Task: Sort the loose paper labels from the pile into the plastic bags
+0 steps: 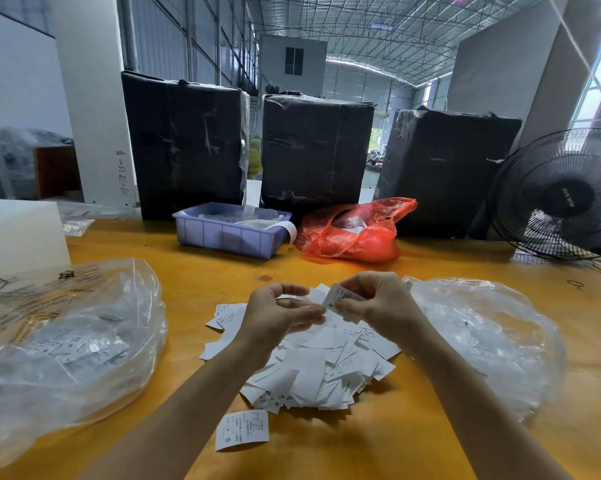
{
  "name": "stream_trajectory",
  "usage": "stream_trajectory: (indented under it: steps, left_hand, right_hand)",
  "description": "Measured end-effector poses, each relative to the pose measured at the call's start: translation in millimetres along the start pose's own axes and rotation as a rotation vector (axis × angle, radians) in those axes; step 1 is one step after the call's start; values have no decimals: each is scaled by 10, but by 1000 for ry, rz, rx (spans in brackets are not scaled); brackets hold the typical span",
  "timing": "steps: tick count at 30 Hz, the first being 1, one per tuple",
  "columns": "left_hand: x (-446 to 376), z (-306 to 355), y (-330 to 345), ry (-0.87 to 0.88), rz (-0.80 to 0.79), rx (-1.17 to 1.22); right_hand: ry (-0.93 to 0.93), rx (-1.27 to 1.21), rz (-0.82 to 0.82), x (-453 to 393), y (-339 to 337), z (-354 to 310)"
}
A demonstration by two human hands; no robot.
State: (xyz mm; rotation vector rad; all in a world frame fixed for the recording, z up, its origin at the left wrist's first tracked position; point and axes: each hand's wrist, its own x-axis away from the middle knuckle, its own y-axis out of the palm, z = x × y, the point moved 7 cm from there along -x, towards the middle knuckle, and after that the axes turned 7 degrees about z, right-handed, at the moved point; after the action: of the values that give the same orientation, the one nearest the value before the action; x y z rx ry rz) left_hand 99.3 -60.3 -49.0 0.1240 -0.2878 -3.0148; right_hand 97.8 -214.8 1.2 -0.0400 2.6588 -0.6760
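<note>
My right hand (378,301) is raised over the far side of the pile of labels (313,362), its fingers pinching a small white label (337,295) with an "S" printed on it. My left hand (278,313) is just beside it, palm turned up, fingers loosely curled with the tips close to the label's edge; I cannot tell whether they touch it, and they grip nothing that I can see.

The pile lies in the middle of the orange counter (413,445), between my forearms, a heap of white slips lying every way. One single label (242,429), also marked "S", lies apart from the heap toward the near edge.

A clear plastic bag (60,341) with labels inside spreads along the left edge of the counter. Another clear plastic bag (489,337) sits toward the right side, just beside my right forearm; what it holds is hard to make out.

Toward the far edge stand a purple tray (230,233) with plastic and paper in it, and next to it a red plastic bag (354,230). Behind them are three black wrapped bundles (316,150). A black fan (565,195) stands at the far right corner, and a white block (18,233) at the far left.
</note>
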Motion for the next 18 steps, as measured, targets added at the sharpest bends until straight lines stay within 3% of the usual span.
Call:
stream_trajectory:
  steps: [4,10,18]
  left_hand:
    - [0,7,-14,8,5,-12]
    - [4,16,-26,12,6,-9]
    - [11,7,-4,4,-3,-15]
  right_hand:
    - [-1,25,-49,11,61,-7]
    - [-12,-75,98,-17,-116,-34]
    - [29,-47,-17,5,9,-17]
